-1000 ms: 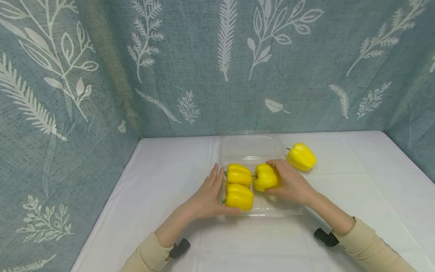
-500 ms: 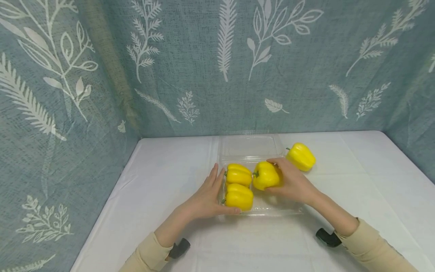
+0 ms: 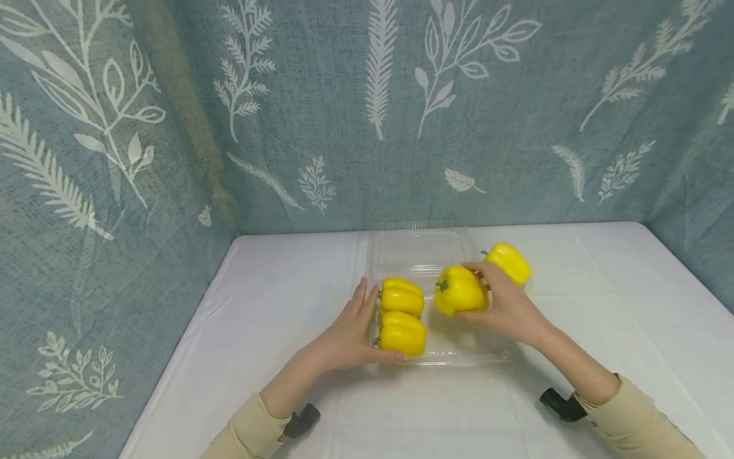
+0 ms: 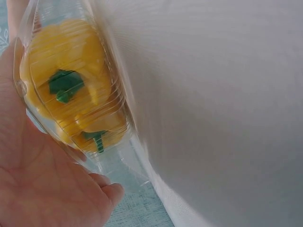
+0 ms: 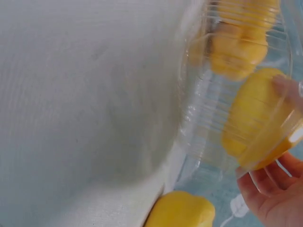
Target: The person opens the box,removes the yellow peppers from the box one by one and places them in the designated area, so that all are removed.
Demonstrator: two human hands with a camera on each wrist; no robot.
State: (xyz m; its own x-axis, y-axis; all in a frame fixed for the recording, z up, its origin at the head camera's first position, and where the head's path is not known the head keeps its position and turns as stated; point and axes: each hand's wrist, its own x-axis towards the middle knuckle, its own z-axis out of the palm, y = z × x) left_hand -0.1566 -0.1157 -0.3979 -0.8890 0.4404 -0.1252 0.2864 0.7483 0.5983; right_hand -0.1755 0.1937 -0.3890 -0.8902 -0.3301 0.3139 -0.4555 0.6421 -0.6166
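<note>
A yellow bell pepper (image 3: 459,292) is gripped in my right hand (image 3: 507,312), its green stem facing left, over the right part of a clear plastic container (image 3: 447,357). In the right wrist view the held pepper (image 5: 255,118) shows through the container's ribbed wall, tilted. Two more yellow bell peppers, the rear one (image 3: 402,296) and the front one (image 3: 403,334), lie inside on the left, stems leftward. My left hand (image 3: 344,335) rests along the container's left side, fingers extended and thumb along the front rim. The left wrist view shows both stems through the wall.
The container's clear lid (image 3: 418,248) lies folded back behind it. Another yellow bell pepper (image 3: 509,262) lies on the white tablecloth (image 3: 602,306) at the back right, partly behind my right hand. A patterned blue-green curtain (image 3: 344,115) hangs behind the table.
My right hand has raised the bell pepper and moved it a little right, away from the two others, turning its stem toward the camera. The left hand has stayed in place.
</note>
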